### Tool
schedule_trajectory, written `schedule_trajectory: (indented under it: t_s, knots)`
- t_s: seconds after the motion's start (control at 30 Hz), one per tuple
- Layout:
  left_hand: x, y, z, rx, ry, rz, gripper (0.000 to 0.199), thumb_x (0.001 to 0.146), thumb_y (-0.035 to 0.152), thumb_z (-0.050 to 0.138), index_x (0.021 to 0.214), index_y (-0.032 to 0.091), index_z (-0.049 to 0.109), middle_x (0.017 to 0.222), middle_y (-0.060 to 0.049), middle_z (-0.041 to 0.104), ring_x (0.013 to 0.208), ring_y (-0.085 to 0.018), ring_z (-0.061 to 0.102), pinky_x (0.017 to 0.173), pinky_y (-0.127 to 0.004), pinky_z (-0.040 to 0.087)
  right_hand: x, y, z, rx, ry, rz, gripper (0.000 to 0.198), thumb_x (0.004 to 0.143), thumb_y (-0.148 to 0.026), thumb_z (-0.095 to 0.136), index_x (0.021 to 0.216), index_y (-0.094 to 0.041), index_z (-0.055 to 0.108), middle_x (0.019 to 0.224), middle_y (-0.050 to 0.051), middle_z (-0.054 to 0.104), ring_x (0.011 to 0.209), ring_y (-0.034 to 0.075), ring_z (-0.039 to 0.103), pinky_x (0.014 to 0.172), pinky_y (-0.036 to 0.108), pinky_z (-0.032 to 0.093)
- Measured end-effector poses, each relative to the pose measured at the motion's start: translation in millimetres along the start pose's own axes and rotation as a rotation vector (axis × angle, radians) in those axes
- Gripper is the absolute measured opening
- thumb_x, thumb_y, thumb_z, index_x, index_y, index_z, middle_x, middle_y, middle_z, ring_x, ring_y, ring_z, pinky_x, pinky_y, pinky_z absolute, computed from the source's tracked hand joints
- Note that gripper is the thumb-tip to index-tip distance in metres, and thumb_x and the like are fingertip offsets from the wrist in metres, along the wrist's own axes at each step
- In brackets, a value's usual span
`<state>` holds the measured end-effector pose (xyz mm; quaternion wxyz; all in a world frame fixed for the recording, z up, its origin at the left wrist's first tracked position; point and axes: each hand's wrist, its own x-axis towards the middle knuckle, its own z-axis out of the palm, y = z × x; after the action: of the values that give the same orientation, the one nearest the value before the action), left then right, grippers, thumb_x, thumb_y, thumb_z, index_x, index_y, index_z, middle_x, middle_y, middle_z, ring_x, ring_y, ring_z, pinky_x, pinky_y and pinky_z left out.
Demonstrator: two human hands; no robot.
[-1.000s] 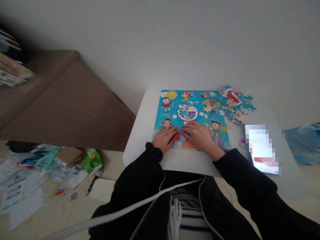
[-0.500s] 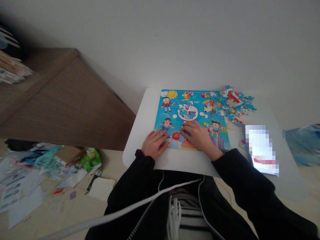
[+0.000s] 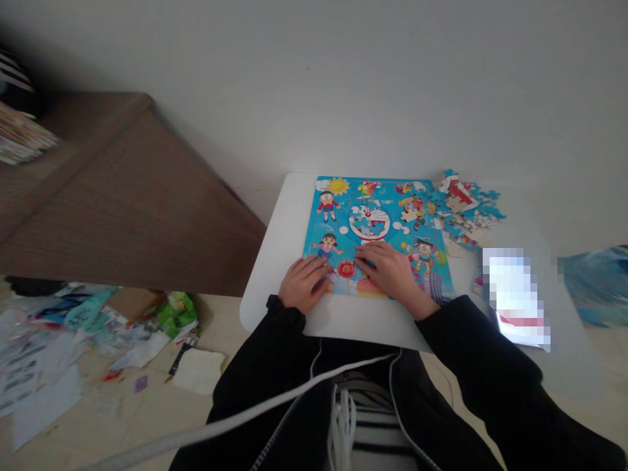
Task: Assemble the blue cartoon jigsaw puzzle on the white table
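A blue cartoon jigsaw puzzle (image 3: 314,226) in a tray lies on the white table, with a round white cat face in its middle. My left hand (image 3: 305,282) rests on the puzzle's lower left corner, fingers stretched out and holding nothing. Just below the cat face, my right hand (image 3: 385,269) bends over the puzzle, its fingertips drawn together on the surface. Whatever those fingers hold, if anything, is hidden. Loose puzzle pieces (image 3: 461,203) lie heaped at the upper right, partly over the tray's edge.
A phone (image 3: 515,297) with a lit, pixelated screen lies on the white table (image 3: 275,248) at the right. Left of the table stands a brown wooden cabinet (image 3: 161,203). Papers and bags (image 3: 98,320) litter the floor. A white cord (image 3: 245,418) crosses in front of my body.
The right hand has shifted very slightly down, uncovering a little more of the cat face's lower edge. The left hand stays in place. The whole view has moved a touch.
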<state>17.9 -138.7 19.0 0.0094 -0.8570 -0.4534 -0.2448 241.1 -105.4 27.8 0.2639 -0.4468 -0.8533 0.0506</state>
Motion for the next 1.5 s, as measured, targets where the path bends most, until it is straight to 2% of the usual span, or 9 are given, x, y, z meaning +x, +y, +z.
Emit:
schedule_trajectory:
  t_s: [0.27, 0.47, 0.73, 1.03, 1.3, 1.5]
  knots:
    - [-0.5, -1.3, -0.1, -0.016, -0.004, -0.007, 0.024, 0.084, 0.029, 0.047, 0.101, 0.019, 0.062, 0.110, -0.005, 0.062, 0.107, -0.023, 0.053, 0.088, -0.041, 0.043, 1.0, 0.8, -7.7, 0.010, -0.005, 0.058, 0.023, 0.087, -0.029, 0.044, 0.090, -0.019, 0.064, 0.099, 0.002, 0.066, 0.095, 0.015, 0.057, 0.084, 0.028, 0.043]
    - [-2.5, -2.9, 0.9, -0.035, -0.003, -0.027, 0.024, 0.084, 0.028, 0.048, 0.102, 0.019, 0.062, 0.110, -0.005, 0.062, 0.107, -0.022, 0.053, 0.089, -0.040, 0.044, -1.2, 15.4, -20.4, -0.092, -0.050, 0.194, 0.019, 0.085, -0.027, 0.047, 0.091, -0.022, 0.064, 0.094, 0.001, 0.067, 0.088, 0.017, 0.059, 0.068, 0.027, 0.045]
    - [-1.7, -4.8, 1.6, -0.061, 0.051, -0.014, 0.023, 0.083, 0.026, 0.049, 0.100, 0.017, 0.062, 0.107, -0.007, 0.063, 0.102, -0.022, 0.056, 0.086, -0.038, 0.048, -2.2, 28.6, -32.2, -0.144, -0.104, 0.307, 0.018, 0.081, -0.021, 0.049, 0.090, -0.024, 0.065, 0.093, 0.000, 0.067, 0.086, 0.018, 0.060, 0.062, 0.026, 0.044]
    - [-2.3, -5.5, 1.9, -0.073, 0.043, -0.026, 0.023, 0.083, 0.026, 0.050, 0.101, 0.018, 0.062, 0.108, -0.006, 0.063, 0.103, -0.022, 0.056, 0.087, -0.039, 0.047, -2.5, 33.6, -30.8, -0.104, -0.086, 0.287, 0.022, 0.082, -0.020, 0.046, 0.095, -0.024, 0.063, 0.096, 0.000, 0.066, 0.089, 0.017, 0.059, 0.068, 0.027, 0.044]
    - [-2.3, -5.6, 2.4, -0.092, 0.045, -0.030, 0.023, 0.082, 0.026, 0.051, 0.102, 0.019, 0.062, 0.108, -0.006, 0.062, 0.103, -0.021, 0.055, 0.089, -0.039, 0.047, 13.5, 33.7, -45.1, -0.181, -0.131, 0.340, 0.024, 0.082, -0.030, 0.047, 0.101, -0.024, 0.062, 0.102, 0.003, 0.064, 0.092, 0.021, 0.057, 0.066, 0.030, 0.045]
    - [-2.6, -6.7, 2.7, -0.122, 0.029, -0.047, 0.024, 0.082, 0.025, 0.051, 0.102, 0.020, 0.062, 0.108, -0.007, 0.062, 0.104, -0.021, 0.055, 0.089, -0.039, 0.047, 28.2, 35.7, -33.9, -0.182, -0.178, 0.264, 0.034, 0.082, -0.032, 0.049, 0.114, -0.022, 0.055, 0.112, 0.006, 0.060, 0.102, 0.024, 0.052, 0.075, 0.034, 0.045]
